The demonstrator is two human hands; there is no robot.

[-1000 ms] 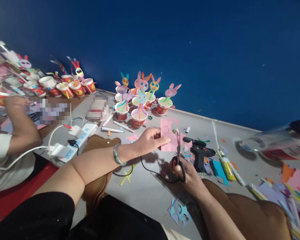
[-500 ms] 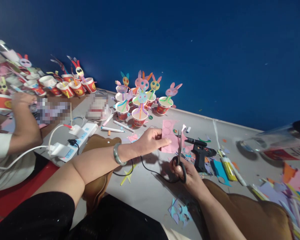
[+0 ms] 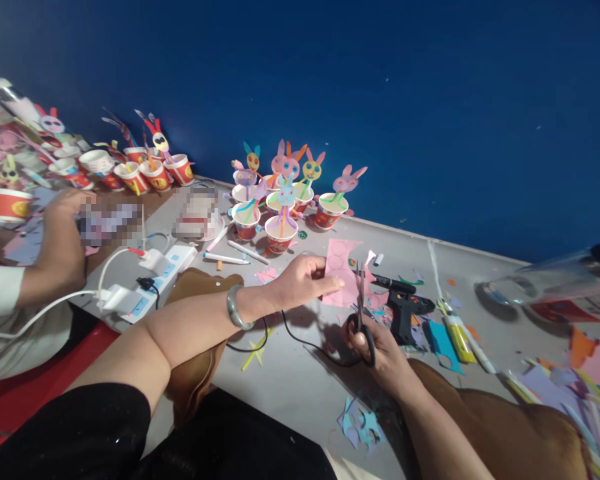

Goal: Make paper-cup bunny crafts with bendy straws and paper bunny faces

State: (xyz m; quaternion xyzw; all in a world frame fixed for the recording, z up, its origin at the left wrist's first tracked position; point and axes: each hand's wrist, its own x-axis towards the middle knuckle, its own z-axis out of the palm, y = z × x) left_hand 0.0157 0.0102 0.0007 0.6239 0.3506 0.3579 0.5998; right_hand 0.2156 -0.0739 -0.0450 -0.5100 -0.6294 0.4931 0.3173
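Observation:
A piece of pink paper (image 3: 341, 270) with circles drawn on it is pinched between the thumb and fingers of my left hand (image 3: 307, 280). A bracelet circles that wrist. My right hand (image 3: 375, 347) is closed on the black handles of a pair of scissors (image 3: 362, 300), whose blades point up at the paper's right edge. The blades look slightly parted. Behind them lies a black glue gun (image 3: 403, 307) among small paper scraps. Blue paper offcuts (image 3: 360, 425) lie on the table below my right hand.
Several paper cups (image 3: 281, 235) with paper rabbit figures stand by the blue wall. A power strip (image 3: 157, 283) with cables lies left. A co-worker's arm (image 3: 60, 233) reaches in there. Right are a clear bottle (image 3: 545, 287), a yellow tube (image 3: 459, 339) and coloured paper.
The scissors' blades have shifted slightly against the paper's right edge. My left hand keeps its hold on the pink paper. The co-worker's arm at the left has moved a little right.

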